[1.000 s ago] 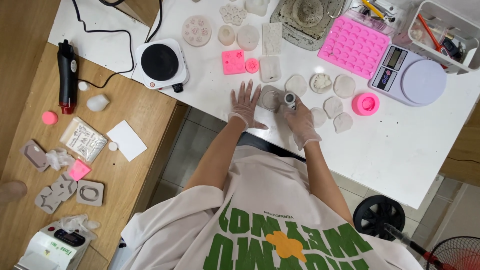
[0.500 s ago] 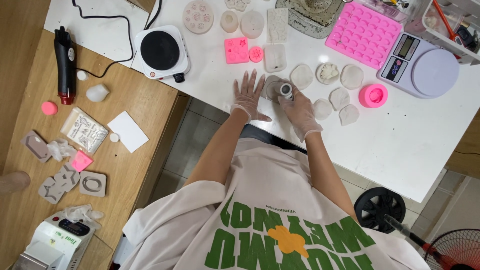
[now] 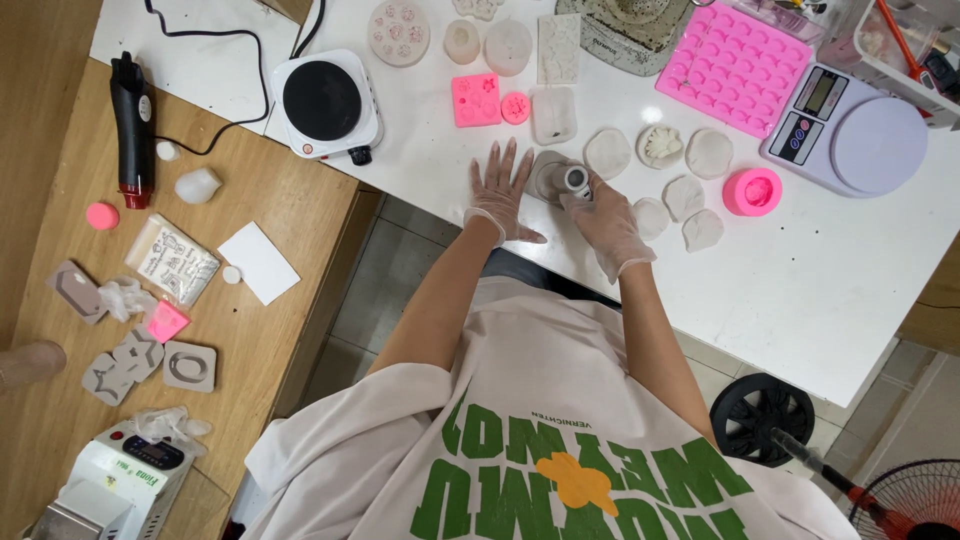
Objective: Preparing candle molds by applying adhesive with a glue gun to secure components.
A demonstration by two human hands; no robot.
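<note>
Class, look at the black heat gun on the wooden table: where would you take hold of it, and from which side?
Probably best by the long black handle of the heat gun, coming straight down from above: it lies flat, with the red tip pointing away from the cord.

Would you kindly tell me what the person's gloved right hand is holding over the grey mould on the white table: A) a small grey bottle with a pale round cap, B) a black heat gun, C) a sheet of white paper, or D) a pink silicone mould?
A: the gloved right hand grips a small grey bottle with a pale round cap over the grey mould, while the left hand lies flat beside it.
</note>
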